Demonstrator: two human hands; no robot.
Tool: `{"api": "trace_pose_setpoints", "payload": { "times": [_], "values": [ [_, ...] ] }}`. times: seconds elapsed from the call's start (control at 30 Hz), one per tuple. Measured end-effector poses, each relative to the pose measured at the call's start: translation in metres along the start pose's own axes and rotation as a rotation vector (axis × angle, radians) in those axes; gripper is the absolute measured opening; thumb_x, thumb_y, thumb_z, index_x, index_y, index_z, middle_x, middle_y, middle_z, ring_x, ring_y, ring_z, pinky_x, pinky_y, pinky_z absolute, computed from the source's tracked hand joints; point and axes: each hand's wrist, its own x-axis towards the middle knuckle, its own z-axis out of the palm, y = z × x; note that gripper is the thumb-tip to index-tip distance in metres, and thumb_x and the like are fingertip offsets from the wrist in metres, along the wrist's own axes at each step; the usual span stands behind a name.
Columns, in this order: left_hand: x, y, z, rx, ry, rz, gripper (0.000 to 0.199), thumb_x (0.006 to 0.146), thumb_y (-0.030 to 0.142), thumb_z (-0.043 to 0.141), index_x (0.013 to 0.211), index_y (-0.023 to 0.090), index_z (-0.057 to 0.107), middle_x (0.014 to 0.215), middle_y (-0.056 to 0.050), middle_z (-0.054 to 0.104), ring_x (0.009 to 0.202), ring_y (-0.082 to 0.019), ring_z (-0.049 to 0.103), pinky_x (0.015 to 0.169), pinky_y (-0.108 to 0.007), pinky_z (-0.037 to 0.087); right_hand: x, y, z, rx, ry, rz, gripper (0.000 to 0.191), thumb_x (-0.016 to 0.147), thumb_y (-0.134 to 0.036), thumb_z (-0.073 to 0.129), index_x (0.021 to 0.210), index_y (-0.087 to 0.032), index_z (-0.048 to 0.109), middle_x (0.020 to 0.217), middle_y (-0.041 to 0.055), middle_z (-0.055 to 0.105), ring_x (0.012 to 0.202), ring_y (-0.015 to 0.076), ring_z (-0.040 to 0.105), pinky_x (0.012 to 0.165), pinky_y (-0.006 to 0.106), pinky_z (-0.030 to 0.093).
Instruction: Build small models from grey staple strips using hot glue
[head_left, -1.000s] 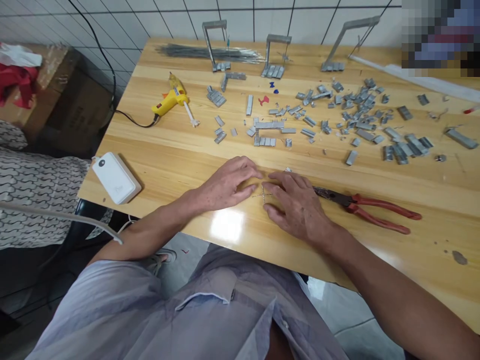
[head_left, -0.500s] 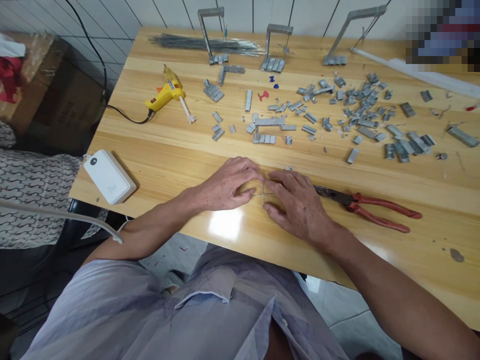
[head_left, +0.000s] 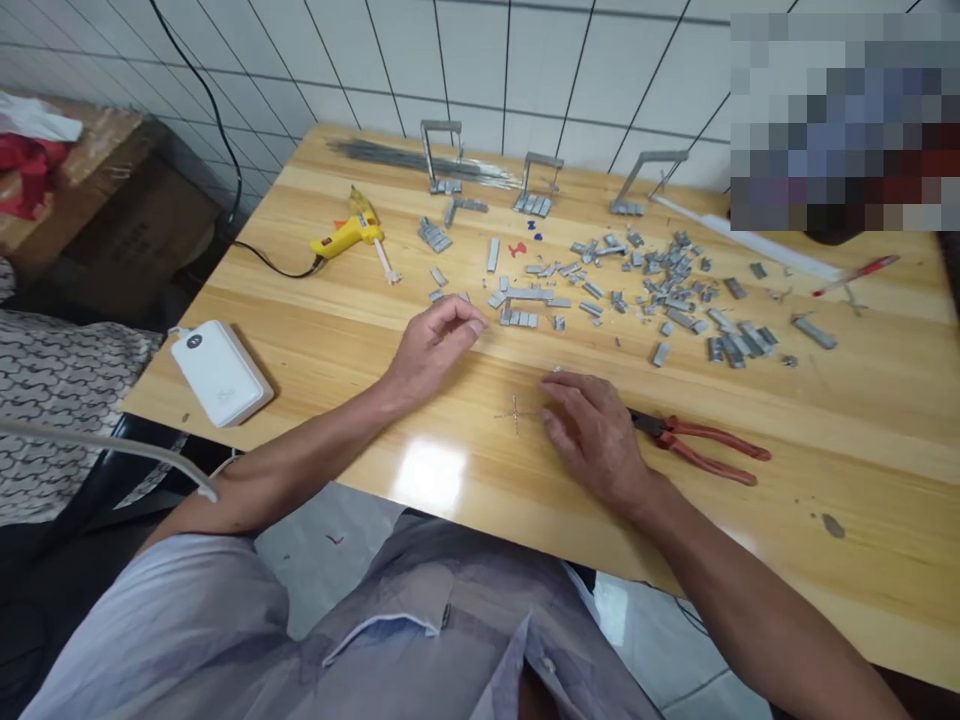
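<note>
Withdrawn from the wire cross: left hand

Left hand [head_left: 435,350], previously beside the twisted wire cross [head_left: 515,414], now sits farther off, thumb and forefinger together at the tips. Wire cross lies flat on the table [head_left: 360,400], between the hands, nearer the right hand [head_left: 600,435], whose thumb and fingers are apart. Red-handled pliers [head_left: 664,431] adjoin the right hand. Beyond: metal staple strips [head_left: 679,275], yellow glue gun [head_left: 349,235].

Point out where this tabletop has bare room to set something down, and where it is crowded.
Bare wood lies between the white device and the left hand, and nearer the person than the red-handled pliers, beside dark stains. Beyond the right hand, gray metal pieces crowd the surface.
</note>
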Motion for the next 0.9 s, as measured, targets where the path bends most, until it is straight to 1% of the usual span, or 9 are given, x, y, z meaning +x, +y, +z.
{"api": "trace_pose_setpoints", "payload": {
  "times": [0.1, 0.2, 0.23, 0.27, 0.37, 0.5, 0.6, 0.77, 0.9],
  "values": [
    [0.02, -0.001, -0.005, -0.096, 0.079, -0.058, 0.011, 0.089, 0.031, 0.064, 0.084, 0.021, 0.066, 0.079, 0.0, 0.066, 0.074, -0.015, 0.061, 0.074, -0.03, 0.051, 0.001, -0.001, -0.001, -0.006, -0.012, 0.005, 0.024, 0.1, -0.02, 0.058, 0.123, -0.021, 0.067, 0.12, 0.014, 0.076, 0.11, 0.0274, 0.072, 0.092, 0.046, 0.058],
    [0.051, -0.007, -0.014, -0.101, 0.125, -0.136, 0.007, 0.085, 0.026, 0.061, 0.081, 0.021, 0.064, 0.072, 0.001, 0.063, 0.064, -0.013, 0.056, 0.063, -0.028, 0.047, 0.003, -0.002, -0.005, -0.012, -0.007, 0.009, 0.022, 0.101, -0.019, 0.059, 0.121, -0.021, 0.068, 0.119, 0.0139, 0.077, 0.109, 0.0272, 0.073, 0.091, 0.046, 0.059],
    [0.064, -0.009, -0.016, -0.079, 0.135, -0.153, 0.006, 0.084, 0.025, 0.061, 0.081, 0.021, 0.063, 0.072, 0.001, 0.063, 0.062, -0.013, 0.054, 0.06, -0.028, 0.045, 0.003, -0.002, -0.007, -0.014, -0.004, 0.007, 0.022, 0.101, -0.019, 0.059, 0.121, -0.021, 0.068, 0.118, 0.0135, 0.077, 0.109, 0.0271, 0.073, 0.092, 0.046, 0.06],
    [0.077, -0.011, -0.019, -0.027, 0.123, -0.149, 0.004, 0.083, 0.024, 0.061, 0.081, 0.021, 0.064, 0.074, 0.001, 0.064, 0.063, -0.013, 0.055, 0.061, -0.028, 0.046, 0.004, -0.002, -0.008, -0.017, -0.001, 0.007, 0.023, 0.101, -0.02, 0.059, 0.121, -0.022, 0.069, 0.118, 0.0131, 0.077, 0.109, 0.0273, 0.074, 0.092, 0.047, 0.06],
    [0.118, -0.017, -0.02, 0.205, 0.037, -0.078, 0.007, 0.084, 0.023, 0.062, 0.078, 0.02, 0.065, 0.078, -0.001, 0.067, 0.07, -0.015, 0.058, 0.068, -0.03, 0.047, 0.003, -0.001, -0.01, -0.022, 0.002, 0.016, 0.026, 0.1, -0.021, 0.059, 0.124, -0.024, 0.069, 0.118, 0.0123, 0.078, 0.11, 0.0286, 0.074, 0.094, 0.049, 0.061],
    [0.164, -0.027, -0.008, 0.509, -0.05, -0.008, 0.009, 0.078, 0.015, 0.062, 0.072, 0.02, 0.067, 0.083, -0.004, 0.073, 0.078, -0.02, 0.062, 0.077, -0.035, 0.048, 0.002, 0.001, -0.009, -0.053, -0.007, 0.002, 0.025, 0.1, -0.02, 0.058, 0.122, -0.023, 0.07, 0.117, 0.0127, 0.078, 0.108, 0.028, 0.075, 0.091, 0.048, 0.061],
    [0.186, -0.035, 0.007, 0.647, -0.13, 0.035, 0.013, 0.073, 0.011, 0.062, 0.072, 0.021, 0.07, 0.085, -0.006, 0.075, 0.081, -0.022, 0.064, 0.081, -0.036, 0.048, 0.002, 0.003, -0.009, -0.075, 0.009, -0.016, 0.022, 0.101, -0.019, 0.058, 0.119, -0.022, 0.069, 0.115, 0.0127, 0.078, 0.105, 0.0264, 0.075, 0.088, 0.046, 0.062],
    [0.207, -0.042, 0.027, 0.745, -0.19, 0.067, 0.017, 0.074, 0.01, 0.061, 0.075, 0.022, 0.073, 0.09, -0.006, 0.076, 0.088, -0.024, 0.063, 0.084, -0.038, 0.048, 0.001, 0.007, -0.009, -0.063, 0.011, -0.001, 0.022, 0.1, -0.017, 0.059, 0.119, -0.022, 0.068, 0.114, 0.0123, 0.079, 0.104, 0.0258, 0.075, 0.087, 0.044, 0.061],
    [0.217, -0.04, 0.039, 0.79, -0.21, 0.035, 0.02, 0.077, 0.01, 0.062, 0.082, 0.023, 0.076, 0.095, -0.006, 0.077, 0.093, -0.025, 0.064, 0.083, -0.037, 0.048, 0.0, 0.008, -0.011, -0.041, -0.002, 0.009, 0.023, 0.1, -0.017, 0.058, 0.119, -0.023, 0.068, 0.116, 0.0128, 0.078, 0.105, 0.0261, 0.076, 0.087, 0.044, 0.062]
  ]
}}
